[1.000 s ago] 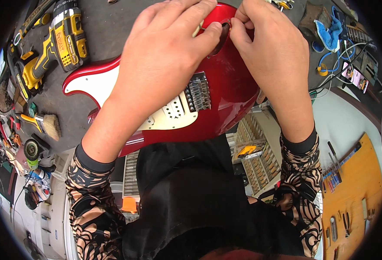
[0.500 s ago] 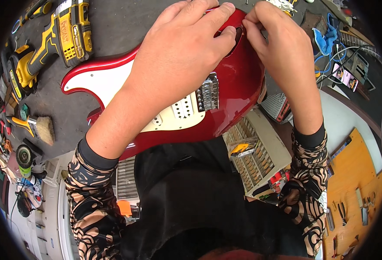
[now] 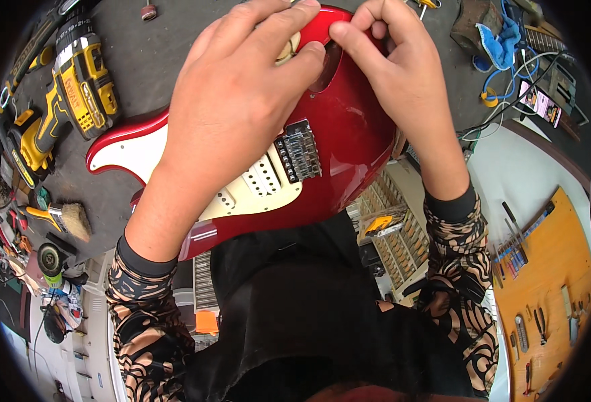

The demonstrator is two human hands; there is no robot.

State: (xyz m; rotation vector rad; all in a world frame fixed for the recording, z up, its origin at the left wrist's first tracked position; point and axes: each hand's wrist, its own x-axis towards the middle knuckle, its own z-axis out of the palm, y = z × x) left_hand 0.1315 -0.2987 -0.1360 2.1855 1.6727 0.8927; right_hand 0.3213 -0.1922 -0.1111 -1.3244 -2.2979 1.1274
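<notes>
A glossy red electric guitar body [image 3: 359,134] lies beneath my hands, with a cream pickguard [image 3: 272,197] and a metal bridge [image 3: 300,153]. My left hand [image 3: 242,87] rests over its upper part, fingers stretched out and thumb apart. The left thumb tip is beside a dark oval recess [image 3: 325,75] in the body. Between those fingers a cream knob [image 3: 289,50] partly shows. On the recess's other side is my right hand [image 3: 403,57], its thumb tip at the upper rim and its fingers curled. Whatever it may pinch is too small or hidden to name.
A yellow cordless drill [image 3: 81,87] lies left of the guitar, above a paintbrush [image 3: 64,220]. At right are a blue cloth [image 3: 500,47], cables and a lit phone [image 3: 540,104]. A wooden board with tools [image 3: 553,261] is lower right. Shelved drawers [image 3: 399,241] stand below.
The view has shifted, so the guitar and both hands appear farther left. My right fingers are more curled back from the thumb. My left hand stays over the body.
</notes>
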